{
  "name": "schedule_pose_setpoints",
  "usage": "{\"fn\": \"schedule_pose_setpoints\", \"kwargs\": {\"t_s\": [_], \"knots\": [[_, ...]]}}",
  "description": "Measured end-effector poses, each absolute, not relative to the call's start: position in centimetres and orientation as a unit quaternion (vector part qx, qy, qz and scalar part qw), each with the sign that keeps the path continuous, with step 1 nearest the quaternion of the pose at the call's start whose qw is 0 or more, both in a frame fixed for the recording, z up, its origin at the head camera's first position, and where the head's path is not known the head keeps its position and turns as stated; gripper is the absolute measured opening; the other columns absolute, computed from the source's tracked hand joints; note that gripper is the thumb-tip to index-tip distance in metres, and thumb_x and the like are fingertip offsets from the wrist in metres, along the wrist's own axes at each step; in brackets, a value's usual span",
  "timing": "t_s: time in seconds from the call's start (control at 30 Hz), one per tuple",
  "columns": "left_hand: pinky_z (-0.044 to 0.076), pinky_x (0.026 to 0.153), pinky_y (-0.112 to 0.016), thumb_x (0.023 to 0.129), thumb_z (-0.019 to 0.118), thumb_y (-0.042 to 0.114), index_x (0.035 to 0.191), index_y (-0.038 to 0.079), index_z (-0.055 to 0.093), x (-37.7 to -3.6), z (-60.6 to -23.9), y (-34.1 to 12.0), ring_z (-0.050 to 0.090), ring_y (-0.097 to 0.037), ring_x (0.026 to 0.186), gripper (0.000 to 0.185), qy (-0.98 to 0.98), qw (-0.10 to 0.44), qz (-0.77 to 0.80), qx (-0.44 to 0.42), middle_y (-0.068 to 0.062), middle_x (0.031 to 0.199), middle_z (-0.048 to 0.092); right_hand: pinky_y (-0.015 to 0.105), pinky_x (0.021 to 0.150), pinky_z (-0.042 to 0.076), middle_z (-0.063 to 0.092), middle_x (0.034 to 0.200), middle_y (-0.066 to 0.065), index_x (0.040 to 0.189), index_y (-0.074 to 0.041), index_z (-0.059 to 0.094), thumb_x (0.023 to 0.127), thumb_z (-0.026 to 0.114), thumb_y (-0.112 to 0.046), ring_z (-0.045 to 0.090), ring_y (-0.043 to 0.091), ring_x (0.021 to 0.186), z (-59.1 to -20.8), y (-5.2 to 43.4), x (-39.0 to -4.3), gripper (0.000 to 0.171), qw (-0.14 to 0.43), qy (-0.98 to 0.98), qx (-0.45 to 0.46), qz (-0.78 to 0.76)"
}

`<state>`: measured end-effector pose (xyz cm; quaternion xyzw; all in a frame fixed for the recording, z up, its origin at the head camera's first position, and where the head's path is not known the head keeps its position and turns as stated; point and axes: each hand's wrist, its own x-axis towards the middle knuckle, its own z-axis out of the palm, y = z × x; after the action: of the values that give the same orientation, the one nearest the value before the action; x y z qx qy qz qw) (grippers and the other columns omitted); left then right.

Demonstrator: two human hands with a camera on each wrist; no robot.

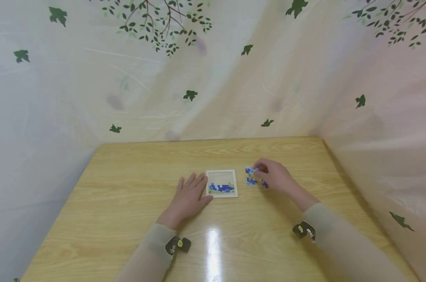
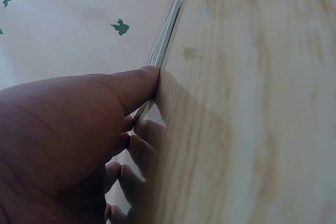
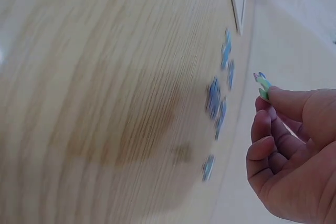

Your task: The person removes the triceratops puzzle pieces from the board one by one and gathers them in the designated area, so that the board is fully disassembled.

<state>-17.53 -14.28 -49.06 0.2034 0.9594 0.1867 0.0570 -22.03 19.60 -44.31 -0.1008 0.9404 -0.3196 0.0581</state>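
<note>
A small square jigsaw tray (image 1: 221, 177) with a white rim lies on the table; joined blue and green pieces (image 1: 221, 188) fill its lower part. My left hand (image 1: 188, 199) lies flat against the table on the tray's left side, fingers spread and straight, with fingertips and thumb touching the rim. In the right wrist view, my right hand (image 3: 294, 145) pinches a jigsaw piece (image 3: 264, 85) between thumb and forefinger, raised above the table. Below it are several loose blue jigsaw pieces (image 3: 213, 97), which sit right of the tray in the head view, partly covered by that hand.
The wooden table (image 1: 128, 188) runs back to a pale curtain (image 1: 149, 98) with printed leaves, which also closes off both sides. Each sleeve carries a small dark wrist camera near the cuff. Light glares off the table's front middle.
</note>
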Motion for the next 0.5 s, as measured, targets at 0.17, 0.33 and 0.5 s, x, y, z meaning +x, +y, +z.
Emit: {"fn": "schedule_pose_setpoints", "kwargs": {"t_s": [0.17, 0.33, 0.5], "knots": [[0.000, 0.134, -0.066, 0.113, 0.058, 0.053, 0.173, 0.010, 0.037, -17.6, -49.1, -14.4, 0.015, -0.039, 0.168, 0.077, 0.959, 0.057, 0.187, 0.204, -0.010, 0.181, 0.025, 0.057, 0.100, 0.057, 0.074, 0.115, 0.010, 0.124, -0.009, 0.073, 0.110, 0.070, -0.020, 0.068, 0.033, 0.112, -44.2, 22.5, -21.5, 0.017, 0.049, 0.940, -0.084, -0.328], [0.000, 0.134, -0.066, 0.113, 0.057, 0.054, 0.173, 0.010, 0.036, -17.5, -48.9, -14.4, 0.015, -0.039, 0.168, 0.077, 0.960, 0.059, 0.184, 0.204, -0.010, 0.181, 0.025, 0.063, 0.103, 0.055, 0.075, 0.120, 0.016, 0.126, -0.006, 0.073, 0.111, 0.068, -0.018, 0.068, 0.040, 0.117, -44.5, 24.9, -21.2, 0.020, 0.042, 0.941, -0.089, -0.325], [0.000, 0.133, -0.066, 0.112, 0.058, 0.053, 0.173, 0.010, 0.037, -17.5, -48.7, -14.3, 0.015, -0.039, 0.168, 0.077, 0.960, 0.061, 0.185, 0.202, -0.011, 0.181, 0.025, 0.064, 0.101, 0.056, 0.076, 0.120, 0.018, 0.127, -0.004, 0.074, 0.111, 0.069, -0.017, 0.069, 0.041, 0.115, -44.8, 26.8, -20.8, 0.022, 0.040, 0.941, -0.088, -0.325]]}}
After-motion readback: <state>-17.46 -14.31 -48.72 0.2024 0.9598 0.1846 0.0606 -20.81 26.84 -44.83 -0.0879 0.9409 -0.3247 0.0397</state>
